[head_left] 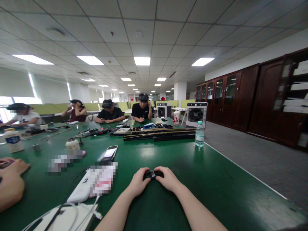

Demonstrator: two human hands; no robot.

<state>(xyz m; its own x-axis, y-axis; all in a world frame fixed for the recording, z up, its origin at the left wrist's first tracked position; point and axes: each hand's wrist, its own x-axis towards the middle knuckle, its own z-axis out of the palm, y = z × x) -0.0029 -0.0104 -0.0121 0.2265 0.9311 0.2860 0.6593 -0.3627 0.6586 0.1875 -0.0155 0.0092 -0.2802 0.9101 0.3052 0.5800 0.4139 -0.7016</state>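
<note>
Both my hands hold a small black device with a greyish middle [152, 174] just above the green tabletop. My left hand [139, 181] grips its left end, thumb at the near side and fingers over the far side. At its right end, my right hand [168, 178] holds it the same way, fingers curled. What kind of device it is, I cannot make out; my fingers cover both ends. To the left of my left hand lie a white box-like device marked 2 [80, 186] and a phone [110, 153] with a lit screen.
A water bottle [199, 134] stands near the table's right edge. Long black bars [160, 134] lie across the table ahead, with tools behind. White cables [74, 213] run at lower left. A neighbour's hands [14, 175] are at far left; several people sit across the table.
</note>
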